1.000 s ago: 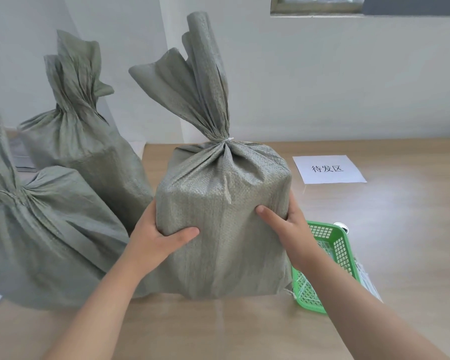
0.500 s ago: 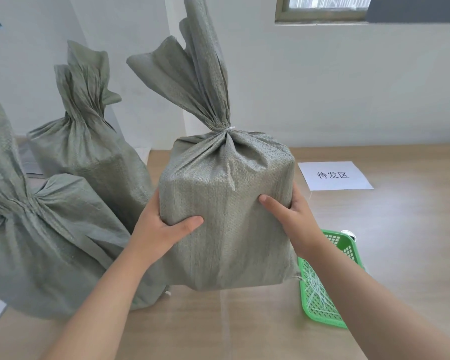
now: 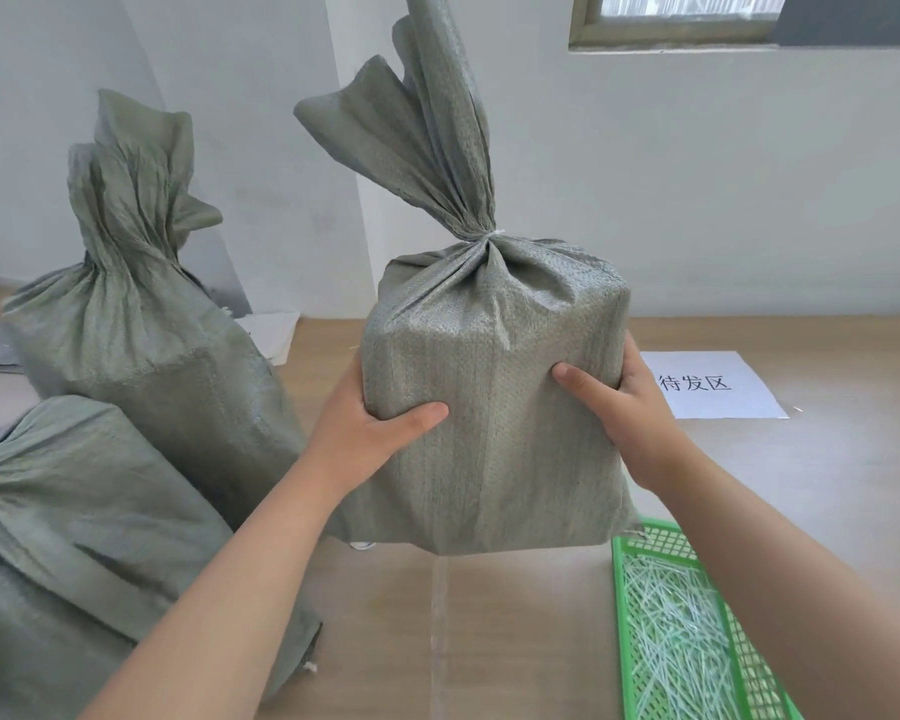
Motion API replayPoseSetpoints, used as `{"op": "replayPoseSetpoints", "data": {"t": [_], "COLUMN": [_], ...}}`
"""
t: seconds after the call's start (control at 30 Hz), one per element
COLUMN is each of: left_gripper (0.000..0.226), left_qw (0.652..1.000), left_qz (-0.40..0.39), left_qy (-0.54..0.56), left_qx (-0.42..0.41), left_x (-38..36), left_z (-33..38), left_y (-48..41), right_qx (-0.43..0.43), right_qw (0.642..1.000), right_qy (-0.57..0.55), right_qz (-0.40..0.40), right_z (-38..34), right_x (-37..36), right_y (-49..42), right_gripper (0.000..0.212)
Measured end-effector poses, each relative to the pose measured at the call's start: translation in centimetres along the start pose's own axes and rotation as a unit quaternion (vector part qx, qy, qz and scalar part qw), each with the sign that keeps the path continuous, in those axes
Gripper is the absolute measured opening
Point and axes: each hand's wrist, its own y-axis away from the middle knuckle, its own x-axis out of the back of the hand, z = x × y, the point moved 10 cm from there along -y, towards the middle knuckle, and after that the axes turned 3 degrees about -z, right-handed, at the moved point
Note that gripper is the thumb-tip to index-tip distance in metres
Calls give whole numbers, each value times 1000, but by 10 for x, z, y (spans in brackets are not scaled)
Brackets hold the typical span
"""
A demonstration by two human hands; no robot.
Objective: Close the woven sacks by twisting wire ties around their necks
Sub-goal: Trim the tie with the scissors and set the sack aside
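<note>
A grey-green woven sack stands upright in the middle, its bottom lifted just off the wooden table. A white wire tie cinches its neck. My left hand grips the sack's left side, thumb across the front. On the opposite side my right hand grips it the same way. Two more sacks sit at the left: one further back and one near me, both with gathered necks.
A green plastic basket holding several white wire ties lies at the lower right, under my right forearm. A white paper label with printed characters lies on the table right of the sack. A white wall and window stand behind.
Both hands have raised the tied sack off the table and shifted it slightly right and away from me. The grip is the same.
</note>
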Motion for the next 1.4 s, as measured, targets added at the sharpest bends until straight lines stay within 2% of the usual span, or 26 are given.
{"op": "replayPoseSetpoints", "data": {"t": [0.17, 0.37, 0.53, 0.7, 0.83, 0.97, 1.2, 1.4], "left_gripper": [64, 89, 79, 82, 82, 74, 78, 85], "left_qw": [1000, 1000, 1000, 999, 1000, 999, 999, 996], "left_qz": [-12, -7, 5, 3, 9, 30, 20, 72], "left_qy": [-1, -14, -23, -26, -25, 0, -25, -46], "left_qx": [12, 20, 21, 21, 18, 27, 33, -9], "left_x": [-17, -29, -37, -43, -52, -52, -50, -39], "left_z": [-18, -51, -85, -118, -140, -164, -175, -161], "left_y": [-58, -123, -165, -196, -204, -204, -204, -191], "right_qx": [1, -1, 7, 10, 6, -12, -15, -15], "right_qw": [999, 998, 997, 996, 994, 990, 988, 985], "right_qy": [37, 58, 71, 93, 112, 139, 151, 171], "right_qz": [-1, -16, -21, -14, -13, -25, -12, 4], "right_z": [12, 42, 74, 109, 137, 164, 169, 165], "right_x": [22, 33, 34, 40, 43, 43, 43, 48], "right_y": [-53, -118, -163, -196, -205, -206, -208, -199], "right_gripper": [61, 62, 65, 69, 77, 72, 70, 69]}}
